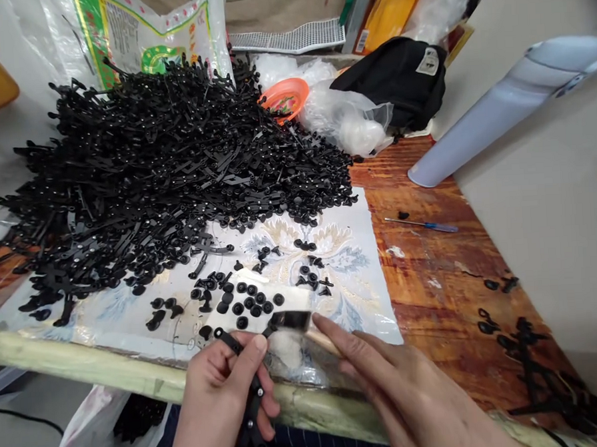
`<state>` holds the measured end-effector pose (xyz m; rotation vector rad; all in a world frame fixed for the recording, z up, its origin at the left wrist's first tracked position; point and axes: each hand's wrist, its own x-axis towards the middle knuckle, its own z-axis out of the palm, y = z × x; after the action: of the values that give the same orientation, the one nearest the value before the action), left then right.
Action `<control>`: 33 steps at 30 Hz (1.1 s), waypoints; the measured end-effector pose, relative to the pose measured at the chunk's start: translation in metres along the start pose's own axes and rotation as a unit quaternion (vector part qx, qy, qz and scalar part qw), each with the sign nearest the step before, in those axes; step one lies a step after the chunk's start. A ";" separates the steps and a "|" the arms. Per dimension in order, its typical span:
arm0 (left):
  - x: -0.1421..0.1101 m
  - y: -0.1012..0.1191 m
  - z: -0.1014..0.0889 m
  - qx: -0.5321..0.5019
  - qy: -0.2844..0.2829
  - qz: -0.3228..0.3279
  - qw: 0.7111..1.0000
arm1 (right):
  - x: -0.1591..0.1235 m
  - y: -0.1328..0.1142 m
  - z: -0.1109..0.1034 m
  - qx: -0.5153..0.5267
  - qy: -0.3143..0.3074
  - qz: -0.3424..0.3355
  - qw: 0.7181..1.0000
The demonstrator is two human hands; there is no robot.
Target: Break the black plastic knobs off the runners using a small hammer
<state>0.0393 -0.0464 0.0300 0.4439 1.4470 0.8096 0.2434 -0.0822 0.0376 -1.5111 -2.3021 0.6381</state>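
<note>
The left hand grips a black plastic part, thumb pressed on it and fingers curled behind, just above the pale wooden rail along the table's near edge. The right hand's fingers pinch the wooden handle of a flat brush. A heap of black parts spreads beyond them; bare wood lies rightward. Below the rail, a white plastic bag holds more black parts.

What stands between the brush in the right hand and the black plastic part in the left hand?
Nothing visible does. The black plastic part in the left hand reaches close to the head of the wooden-handled brush in the right hand. A white fluffy wad lies below, not between them.
</note>
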 end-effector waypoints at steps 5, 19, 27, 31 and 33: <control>0.000 -0.001 0.000 -0.005 -0.006 0.001 1.000 | -0.002 0.000 -0.002 0.004 0.078 -0.014 0.997; 0.004 0.003 -0.006 0.054 -0.035 -0.012 0.998 | 0.001 0.003 0.008 0.019 -0.001 0.011 1.000; 0.009 0.028 -0.043 0.202 -0.112 0.005 0.973 | -0.010 0.011 0.009 -0.006 0.018 0.041 0.999; 0.024 0.040 -0.052 0.333 -0.115 -0.025 0.936 | 0.000 0.001 0.017 0.023 -0.015 0.053 0.998; 0.029 0.040 -0.054 0.360 -0.121 -0.003 0.925 | 0.003 -0.001 0.019 0.025 -0.003 0.049 0.998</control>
<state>-0.0238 -0.0093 0.0328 1.0564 1.4768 0.1728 0.2324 -0.0837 0.0218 -1.6095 -2.2105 0.7209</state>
